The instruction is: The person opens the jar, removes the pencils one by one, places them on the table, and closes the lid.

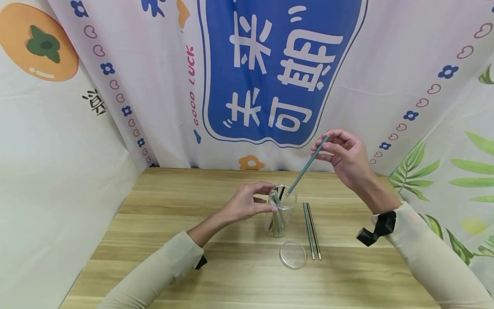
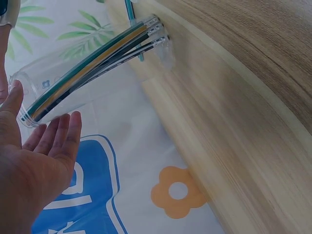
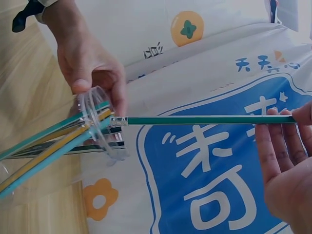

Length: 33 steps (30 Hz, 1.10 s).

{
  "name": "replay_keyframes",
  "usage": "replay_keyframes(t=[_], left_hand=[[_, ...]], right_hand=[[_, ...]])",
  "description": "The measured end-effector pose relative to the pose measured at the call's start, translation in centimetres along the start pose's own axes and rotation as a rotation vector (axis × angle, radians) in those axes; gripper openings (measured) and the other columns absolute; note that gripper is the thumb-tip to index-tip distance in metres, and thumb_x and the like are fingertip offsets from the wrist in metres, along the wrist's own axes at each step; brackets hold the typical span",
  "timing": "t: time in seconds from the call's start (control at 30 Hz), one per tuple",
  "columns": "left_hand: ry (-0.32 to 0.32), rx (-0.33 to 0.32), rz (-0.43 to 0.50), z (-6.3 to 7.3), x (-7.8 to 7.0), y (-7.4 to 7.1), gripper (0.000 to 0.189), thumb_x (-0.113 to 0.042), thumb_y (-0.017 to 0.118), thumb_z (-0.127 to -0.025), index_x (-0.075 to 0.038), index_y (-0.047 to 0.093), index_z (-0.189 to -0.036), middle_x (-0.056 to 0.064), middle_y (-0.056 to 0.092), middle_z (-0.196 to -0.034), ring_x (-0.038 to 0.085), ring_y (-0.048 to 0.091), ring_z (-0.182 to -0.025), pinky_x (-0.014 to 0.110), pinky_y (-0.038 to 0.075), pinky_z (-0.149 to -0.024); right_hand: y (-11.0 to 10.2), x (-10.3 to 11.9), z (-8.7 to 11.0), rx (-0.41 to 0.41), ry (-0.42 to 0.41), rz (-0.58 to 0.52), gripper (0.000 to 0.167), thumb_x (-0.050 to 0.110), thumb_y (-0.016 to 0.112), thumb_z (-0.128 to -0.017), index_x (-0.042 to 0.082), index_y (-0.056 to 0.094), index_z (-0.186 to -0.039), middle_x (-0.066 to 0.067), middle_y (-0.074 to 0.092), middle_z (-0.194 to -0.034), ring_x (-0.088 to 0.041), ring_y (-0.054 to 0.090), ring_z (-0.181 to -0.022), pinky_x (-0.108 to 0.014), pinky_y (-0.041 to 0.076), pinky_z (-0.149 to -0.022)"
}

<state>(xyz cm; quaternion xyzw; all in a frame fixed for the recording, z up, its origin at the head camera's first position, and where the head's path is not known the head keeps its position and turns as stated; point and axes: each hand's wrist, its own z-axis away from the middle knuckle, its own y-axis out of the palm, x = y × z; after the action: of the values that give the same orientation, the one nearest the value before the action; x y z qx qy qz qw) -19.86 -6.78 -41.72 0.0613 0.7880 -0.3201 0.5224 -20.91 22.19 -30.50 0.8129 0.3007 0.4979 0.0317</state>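
My left hand [image 1: 247, 201] holds a clear jar [image 1: 285, 219] near its rim, thumb on the near side and fingers on the far side. Several pencils [image 2: 92, 63] lean inside it, green, yellow, light blue and dark ones. Between thumb and fingertips my right hand [image 1: 349, 159] pinches a green pencil [image 1: 308, 165] by its upper end. That pencil slants down toward the jar, and its silver ferrule [image 3: 119, 121] is right at the jar's mouth [image 3: 95, 109].
To the right of the jar, a green pencil [image 1: 308, 231] and a black pencil [image 1: 314, 231] lie side by side on the wooden table [image 1: 154, 240]. A round clear lid [image 1: 292, 255] rests in front of the jar. Printed cloth [image 1: 162, 107] hangs behind the table.
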Motion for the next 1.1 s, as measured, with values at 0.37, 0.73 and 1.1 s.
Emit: replay_keyframes(t=[0.37, 0.73, 1.1], left_hand=[[-0.007, -0.005, 0.005, 0.0, -0.2, -0.1, 0.062, -0.013, 0.092, -0.083, 0.000, 0.066, -0.138, 0.014, 0.072, -0.132, 0.029, 0.070, -0.122, 0.040, 0.064, -0.097], [-0.008, -0.004, -0.010, 0.0, 0.1, 0.1, 0.063, -0.017, 0.093, -0.084, -0.003, 0.066, -0.139, 0.011, 0.073, -0.132, 0.027, 0.071, -0.122, 0.036, 0.065, -0.096], [-0.005, -0.006, -0.016, 0.0, 0.2, 0.0, 0.063, -0.018, 0.093, -0.084, -0.004, 0.066, -0.139, 0.011, 0.073, -0.131, 0.027, 0.071, -0.121, 0.034, 0.065, -0.095]], right_hand=[[-1.2, 2.1, -0.5, -0.085, -0.059, -0.032, 0.023, -0.020, 0.050, -0.101, -0.007, 0.068, -0.107, -0.017, 0.076, -0.096, -0.026, 0.077, -0.089, -0.042, 0.069, -0.087], [-3.0, 3.4, 0.4, -0.092, -0.020, -0.049, 0.024, -0.026, 0.054, -0.097, -0.011, 0.067, -0.110, -0.021, 0.077, -0.100, -0.030, 0.079, -0.092, -0.045, 0.067, -0.088], [-4.9, 3.7, 1.9, -0.180, 0.152, 0.076, 0.026, -0.023, 0.060, -0.096, -0.006, 0.071, -0.112, -0.016, 0.078, -0.101, -0.027, 0.080, -0.093, -0.040, 0.067, -0.086]])
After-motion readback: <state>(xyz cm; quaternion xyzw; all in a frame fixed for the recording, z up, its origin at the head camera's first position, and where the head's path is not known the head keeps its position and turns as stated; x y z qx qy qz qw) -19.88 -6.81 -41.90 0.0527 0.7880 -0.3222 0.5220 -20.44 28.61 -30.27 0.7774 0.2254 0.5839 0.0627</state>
